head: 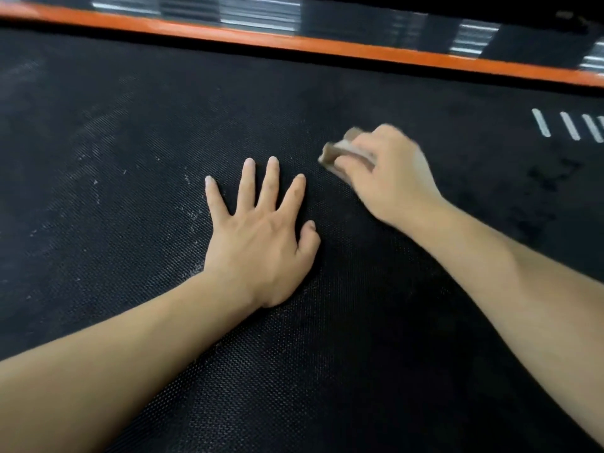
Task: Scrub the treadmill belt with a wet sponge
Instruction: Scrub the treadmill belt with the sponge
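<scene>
We grip the sponge (340, 155) in our right hand (389, 178) at frame centre, on the belt (327, 354). Our left hand (261, 230) rests flat, fingers spread. The belt looks darker at right; pale streaks (98, 178) at left suggest scrubbing is unfinished.

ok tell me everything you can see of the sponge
The sponge is a small tan-brown block. It is blurred, so its texture and whether it is wet cannot be told. Only its left end and an upper corner show. The rest is hidden under the right hand, whose curled fingers grip it from above. It appears to lie against the black textured treadmill belt, to the right of the flat left hand, which does not touch it.
</scene>
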{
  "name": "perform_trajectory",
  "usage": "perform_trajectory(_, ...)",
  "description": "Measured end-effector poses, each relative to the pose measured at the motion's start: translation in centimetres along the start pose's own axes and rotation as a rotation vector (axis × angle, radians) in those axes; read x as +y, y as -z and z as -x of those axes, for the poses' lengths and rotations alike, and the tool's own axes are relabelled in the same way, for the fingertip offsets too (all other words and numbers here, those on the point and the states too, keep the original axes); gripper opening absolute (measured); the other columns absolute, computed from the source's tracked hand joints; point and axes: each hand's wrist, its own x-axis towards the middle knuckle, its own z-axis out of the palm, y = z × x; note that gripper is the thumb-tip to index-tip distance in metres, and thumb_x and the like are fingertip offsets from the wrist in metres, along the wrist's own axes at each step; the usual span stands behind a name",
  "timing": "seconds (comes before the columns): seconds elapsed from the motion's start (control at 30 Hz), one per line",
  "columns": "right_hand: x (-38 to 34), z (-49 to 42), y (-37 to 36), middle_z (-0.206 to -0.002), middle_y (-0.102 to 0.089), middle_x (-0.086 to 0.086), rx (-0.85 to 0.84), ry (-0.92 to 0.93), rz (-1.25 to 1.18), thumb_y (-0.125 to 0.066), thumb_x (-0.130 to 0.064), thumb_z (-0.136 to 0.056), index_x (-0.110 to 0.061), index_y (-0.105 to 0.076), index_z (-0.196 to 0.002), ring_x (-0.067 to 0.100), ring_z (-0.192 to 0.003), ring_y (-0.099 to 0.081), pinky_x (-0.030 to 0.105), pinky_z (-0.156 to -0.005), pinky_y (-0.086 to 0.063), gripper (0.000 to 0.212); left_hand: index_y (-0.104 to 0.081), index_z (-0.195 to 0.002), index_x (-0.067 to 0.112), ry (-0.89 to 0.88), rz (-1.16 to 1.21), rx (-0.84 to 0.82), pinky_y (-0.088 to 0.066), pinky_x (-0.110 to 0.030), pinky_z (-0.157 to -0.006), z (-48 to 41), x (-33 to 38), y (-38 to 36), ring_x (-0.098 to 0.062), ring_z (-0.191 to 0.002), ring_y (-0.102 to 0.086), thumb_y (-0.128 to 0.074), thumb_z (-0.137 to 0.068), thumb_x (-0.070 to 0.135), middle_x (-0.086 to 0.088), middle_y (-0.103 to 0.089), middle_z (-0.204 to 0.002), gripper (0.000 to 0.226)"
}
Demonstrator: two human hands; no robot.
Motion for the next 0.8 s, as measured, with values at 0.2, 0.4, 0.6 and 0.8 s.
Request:
perform_trajectory(0.2, 3.8, -5.9, 2.4, -0.102, -0.068, -0.004, 0.088, -0.198, 0.057, -0.06, -0.042, -0.095, -0.03, -0.075, -0.102, 0.025, -0.102, -0.063, 0.032, -0.079, -0.046, 0.021, -0.008, -0.162, 0.031, -0.005, -0.009, 0.0, 0.006, -0.07, -0.119, -0.1, 0.1, -0.1, -0.031, -0.157, 0.013, -0.01, -0.095, 0.06, -0.006, 0.004, -0.173, 0.074)
perform_trajectory(0.4, 1.5, -3.4, 0.4, -0.091, -0.056, 0.0, -0.055, 0.074, -0.001, -0.063, -0.042, -0.094, -0.022, -0.075, -0.098, 0.021, -0.084, -0.054, 0.034, -0.074, -0.042, 0.024, -0.01, -0.162, 0.03, -0.009, -0.01, 0.009, 0.008, -0.07, -0.119, -0.1, 0.1, -0.1, -0.032, -0.157, 0.013, -0.011, -0.095, 0.06, -0.006, 0.002, -0.173, 0.074)
perform_trajectory(0.6, 3.5, -9.2, 0.6, -0.098, -0.07, -0.003, 0.17, -0.235, 0.049, -0.059, -0.044, -0.091, -0.022, -0.075, -0.101, 0.026, -0.098, -0.065, 0.034, -0.081, -0.05, 0.029, -0.01, -0.162, 0.03, -0.017, -0.005, 0.009, 0.008, -0.07, -0.119, -0.1, 0.2, 0.0, -0.032, -0.157, 0.014, -0.012, -0.095, 0.06, -0.006, 0.003, -0.173, 0.074)
perform_trajectory(0.8, 2.7, -8.5, 0.5, -0.09, -0.063, -0.006, 0.011, -0.031, -0.006, -0.062, -0.045, -0.096, -0.028, -0.077, -0.105, 0.021, -0.09, -0.06, 0.034, -0.078, -0.047, 0.025, -0.013, -0.162, 0.029, -0.026, 0.014, 0.021, 0.008, -0.07, -0.118, 0.0, 0.2, 0.1, -0.033, -0.157, 0.012, -0.014, -0.095, 0.059, -0.007, 0.0, -0.173, 0.074)
